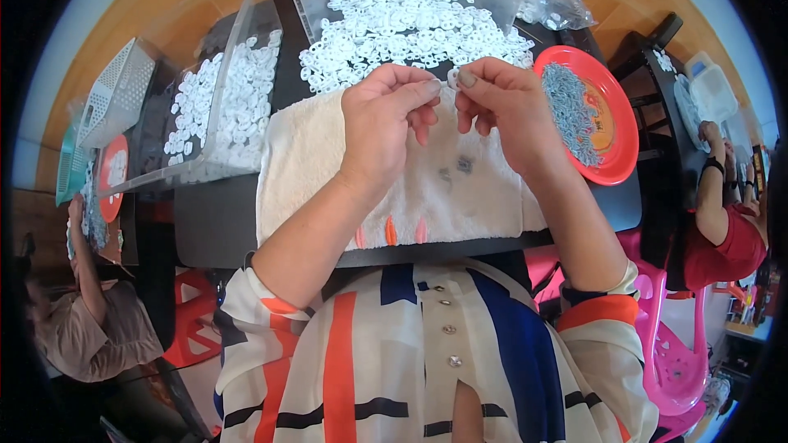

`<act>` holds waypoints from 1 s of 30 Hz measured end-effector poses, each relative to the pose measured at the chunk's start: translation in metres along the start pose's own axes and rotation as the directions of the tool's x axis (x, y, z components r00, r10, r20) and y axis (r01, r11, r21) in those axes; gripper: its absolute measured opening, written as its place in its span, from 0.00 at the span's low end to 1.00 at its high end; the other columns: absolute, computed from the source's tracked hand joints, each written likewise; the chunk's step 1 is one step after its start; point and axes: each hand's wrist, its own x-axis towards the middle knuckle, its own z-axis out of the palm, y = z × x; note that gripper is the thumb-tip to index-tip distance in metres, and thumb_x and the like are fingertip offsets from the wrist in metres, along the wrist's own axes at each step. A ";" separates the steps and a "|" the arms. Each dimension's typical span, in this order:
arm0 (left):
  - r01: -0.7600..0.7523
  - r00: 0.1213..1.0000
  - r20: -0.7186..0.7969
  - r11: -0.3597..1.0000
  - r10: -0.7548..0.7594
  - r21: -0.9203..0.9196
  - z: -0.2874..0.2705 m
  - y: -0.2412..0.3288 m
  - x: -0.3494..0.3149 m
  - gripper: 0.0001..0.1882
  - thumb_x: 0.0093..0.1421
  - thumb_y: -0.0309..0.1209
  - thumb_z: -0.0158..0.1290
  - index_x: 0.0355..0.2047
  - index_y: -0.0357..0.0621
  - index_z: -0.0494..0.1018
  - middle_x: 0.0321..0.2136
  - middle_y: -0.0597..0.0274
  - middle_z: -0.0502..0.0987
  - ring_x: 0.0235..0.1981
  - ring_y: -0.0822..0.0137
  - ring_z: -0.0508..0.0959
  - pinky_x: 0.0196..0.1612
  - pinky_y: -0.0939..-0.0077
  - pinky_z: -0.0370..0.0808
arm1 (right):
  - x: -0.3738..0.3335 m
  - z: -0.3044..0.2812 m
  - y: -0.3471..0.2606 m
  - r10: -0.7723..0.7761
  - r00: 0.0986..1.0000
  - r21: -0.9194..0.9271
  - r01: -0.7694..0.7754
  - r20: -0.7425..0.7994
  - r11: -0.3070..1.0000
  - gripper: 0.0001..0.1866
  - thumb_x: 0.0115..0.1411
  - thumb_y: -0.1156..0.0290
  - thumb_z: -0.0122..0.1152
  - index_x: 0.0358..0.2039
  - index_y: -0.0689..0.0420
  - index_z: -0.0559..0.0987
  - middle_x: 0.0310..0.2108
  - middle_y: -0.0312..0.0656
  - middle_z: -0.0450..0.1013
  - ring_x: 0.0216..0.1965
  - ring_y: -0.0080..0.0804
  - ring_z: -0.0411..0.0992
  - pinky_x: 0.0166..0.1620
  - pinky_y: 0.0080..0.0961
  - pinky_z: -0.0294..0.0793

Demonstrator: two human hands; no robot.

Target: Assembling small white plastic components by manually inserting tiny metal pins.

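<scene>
My left hand (382,115) and my right hand (510,102) are raised close together over a cream towel (312,148) on the dark table. Between the right thumb and finger sits a small white plastic piece (452,78), partly covered by the fingertips. The left thumb and forefinger are pinched just beside it; whatever they hold is too small to make out. Just beyond the hands, a heap of similar white oval plastic pieces (394,25) spreads out of a clear bin. Many small grey metal parts (568,107) lie on a red plate (625,135) by my right forearm.
A clear plastic box (215,119) with more white pieces stands to the left, near a white perforated basket (119,90). A plastic bag (562,4) lies at the far right. One person (90,320) works at left, another (722,230) at right. Pink chairs (669,353) stand behind.
</scene>
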 end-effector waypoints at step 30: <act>-0.111 0.992 -0.050 0.994 0.112 0.016 0.001 0.001 -0.001 0.04 0.56 0.21 0.54 0.31 0.32 0.73 0.24 0.58 0.76 0.19 0.75 0.73 0.17 0.83 0.67 | 0.004 0.010 0.005 -0.117 0.993 -0.061 0.117 0.005 0.991 0.08 0.63 0.66 0.55 0.33 0.58 0.76 0.23 0.29 0.70 0.23 0.14 0.67 0.25 0.12 0.60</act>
